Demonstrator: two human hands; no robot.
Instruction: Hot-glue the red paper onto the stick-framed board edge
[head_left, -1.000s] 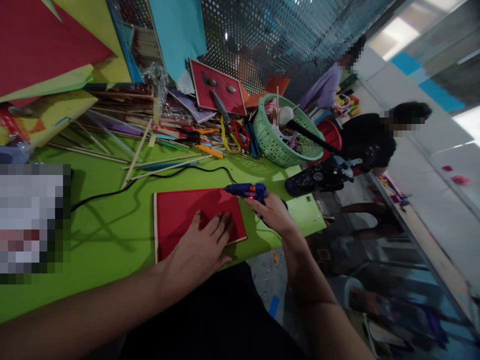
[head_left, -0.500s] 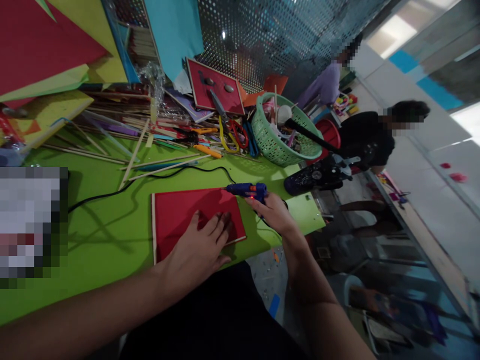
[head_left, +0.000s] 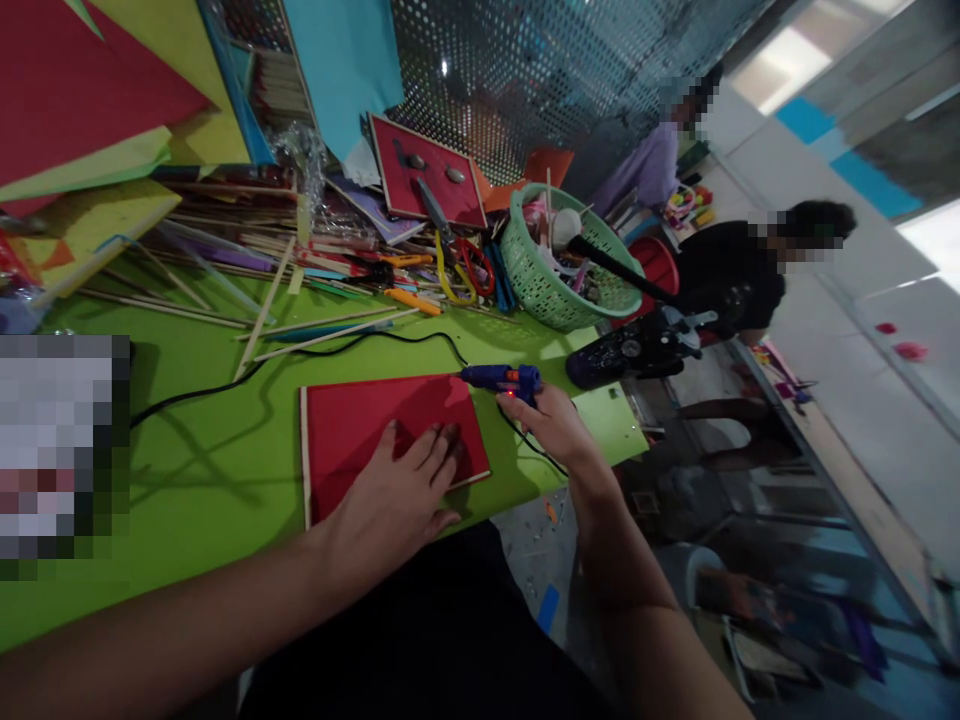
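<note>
A red board [head_left: 349, 425] with pale strips along its left and near edges lies on the green table [head_left: 195, 480]. My left hand [head_left: 409, 470] rests flat on the board, fingers spread. My right hand [head_left: 551, 420] is wrapped round a blue glue gun [head_left: 502, 380] with a small red light glowing on it. The gun's nozzle points left and sits at the board's far right corner. From the gun a black cord [head_left: 536, 452] hangs, partly hidden by my hand. Whether glue is coming out is too small to tell.
Behind the board lie thin wooden sticks [head_left: 270, 305], scissors [head_left: 454, 270] and an orange cutter [head_left: 414, 302]. A green basket [head_left: 540, 275] of odds and ends stands at the back right, with a dark bottle-like object [head_left: 600, 365] before it. Two people are farther right.
My right hand has moved the glue gun slightly right along the board's far edge to the corner. My left hand stays flat on the board.
</note>
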